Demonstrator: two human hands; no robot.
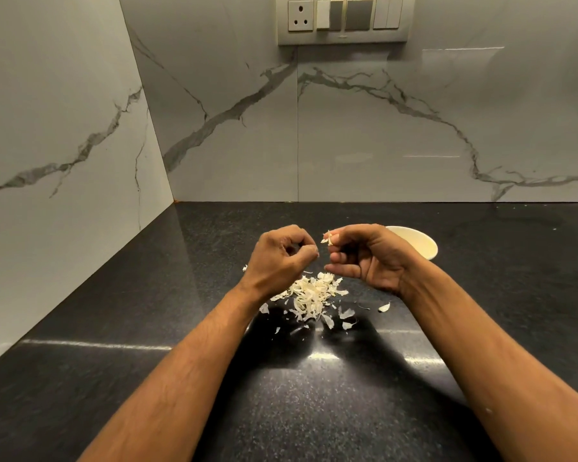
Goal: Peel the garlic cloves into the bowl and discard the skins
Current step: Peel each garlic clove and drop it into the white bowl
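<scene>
Overhead, right hand (pixel 364 258) pinching a papery garlic clove (pixel 328 240), left hand (pixel 281 255) curled empty, above flaky skins (pixel 309 295).

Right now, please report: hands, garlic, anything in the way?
Right hand pinches garlic clove. Left hand fingers curled, apparently holding nothing. Skins pile on counter below. Bowl behind right hand, path unobstructed.

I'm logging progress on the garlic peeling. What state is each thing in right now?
Left hand: raised over the skins, fingers curled, nothing visible in it.
Right hand: raised, pinching a garlic clove with skin partly on.
Skin pile: loose on the black counter, not discarded.
Bowl: upright, behind the right hand, contents hidden.
</scene>
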